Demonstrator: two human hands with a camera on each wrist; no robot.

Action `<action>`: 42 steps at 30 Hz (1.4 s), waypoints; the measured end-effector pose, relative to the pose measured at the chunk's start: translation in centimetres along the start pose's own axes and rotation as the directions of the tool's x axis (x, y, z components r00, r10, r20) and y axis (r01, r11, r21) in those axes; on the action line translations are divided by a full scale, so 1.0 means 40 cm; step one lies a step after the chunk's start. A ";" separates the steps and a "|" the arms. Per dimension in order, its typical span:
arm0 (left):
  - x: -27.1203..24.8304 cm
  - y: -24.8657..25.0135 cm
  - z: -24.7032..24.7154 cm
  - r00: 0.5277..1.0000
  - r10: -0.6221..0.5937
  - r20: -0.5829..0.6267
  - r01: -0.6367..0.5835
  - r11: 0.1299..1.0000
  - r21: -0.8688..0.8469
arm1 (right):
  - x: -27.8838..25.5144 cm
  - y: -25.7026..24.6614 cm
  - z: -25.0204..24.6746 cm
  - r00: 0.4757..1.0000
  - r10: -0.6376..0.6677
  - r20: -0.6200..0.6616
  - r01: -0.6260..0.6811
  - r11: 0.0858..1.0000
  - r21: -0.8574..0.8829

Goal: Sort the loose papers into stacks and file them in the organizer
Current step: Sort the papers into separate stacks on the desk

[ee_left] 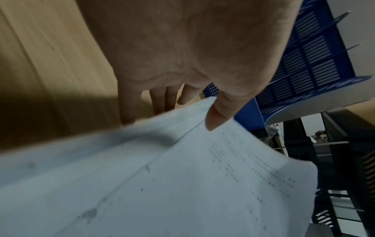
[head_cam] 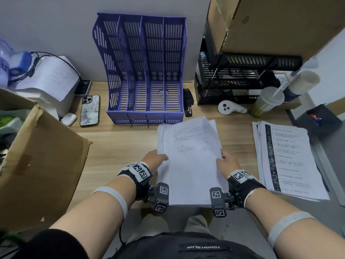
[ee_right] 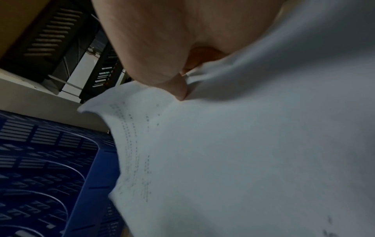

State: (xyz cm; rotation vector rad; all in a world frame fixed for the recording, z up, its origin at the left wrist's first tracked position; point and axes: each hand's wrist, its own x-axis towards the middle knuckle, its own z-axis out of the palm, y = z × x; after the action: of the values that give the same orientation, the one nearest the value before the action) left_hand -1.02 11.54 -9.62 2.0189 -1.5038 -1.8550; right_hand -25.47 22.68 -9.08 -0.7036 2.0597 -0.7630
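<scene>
I see the sheaf of white printed paper sheets (head_cam: 188, 161) at the centre of the wooden tabletop (head_cam: 115, 146), its near edge overhanging the tabletop's front edge, its far end lifted and fanned slightly. My left hand (head_cam: 154, 159) pinches the sheaf's 9 o'clock edge, thumb (ee_left: 215, 118) on top and fingers (ee_left: 127, 109) underneath. My right hand (head_cam: 228, 161) pinches the 3 o'clock edge, thumb pressed onto the top sheet; its fingers are hidden beneath the paper.

At 12 o'clock from the sheaf, close beyond its far end, stands the purple slotted plastic four-compartment file organizer (head_cam: 143, 71), against the wall; I see no papers in its compartments. Just beside the organizer's right front corner lies a black stapler (head_cam: 187, 102). At 3 o'clock, apart from the sheaf, rests a second stack of white printed sheets with a dark band down the left margin (head_cam: 287, 159). At 1 o'clock sits a black mesh tray rack (head_cam: 239, 77), with a white handheld controller (head_cam: 230, 107) and a lidded green drink cup with a straw (head_cam: 267, 103) in front. At 10 o'clock lies a phone in a marbled case (head_cam: 90, 110). A brown cardboard box flap (head_cam: 41, 165) fills 9 o'clock.
</scene>
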 end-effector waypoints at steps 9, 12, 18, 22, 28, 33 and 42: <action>-0.064 -0.047 -0.125 0.986 0.137 -0.090 -0.143 0.988 -0.065 | -0.015 -0.076 0.120 0.979 -0.043 0.201 0.043 0.999 0.004; -0.081 -0.094 -0.209 0.970 0.103 -0.222 -0.108 0.994 -0.011 | -0.031 -0.109 0.214 0.938 -0.039 0.344 0.060 0.997 -0.051; -0.092 -0.179 -0.404 0.876 -0.071 -0.478 0.109 0.993 0.051 | -0.071 -0.147 0.394 0.809 0.028 0.587 -0.074 0.996 0.055; -0.056 -0.203 -0.433 0.825 -0.060 -0.562 0.150 0.982 0.116 | -0.100 -0.150 0.424 0.818 0.039 0.574 -0.107 0.990 0.086; -0.031 -0.102 -0.242 0.954 0.119 -0.274 -0.107 0.993 0.057 | -0.047 -0.089 0.250 0.996 -0.030 0.084 0.047 0.979 -0.198; -0.022 -0.041 -0.039 0.993 0.112 0.024 -0.111 0.992 -0.053 | -0.002 0.023 0.061 0.975 0.168 -0.144 -0.213 0.884 -0.417; 0.001 -0.027 0.049 0.994 0.106 -0.017 -0.103 0.986 0.131 | -0.011 0.065 -0.008 0.995 0.065 -0.070 -0.085 0.938 -0.336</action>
State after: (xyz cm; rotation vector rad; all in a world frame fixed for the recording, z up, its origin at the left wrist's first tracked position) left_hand -1.86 13.20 -10.85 1.9629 -1.7300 -1.7310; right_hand -26.04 24.80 -10.58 -0.7930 2.2849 -0.3898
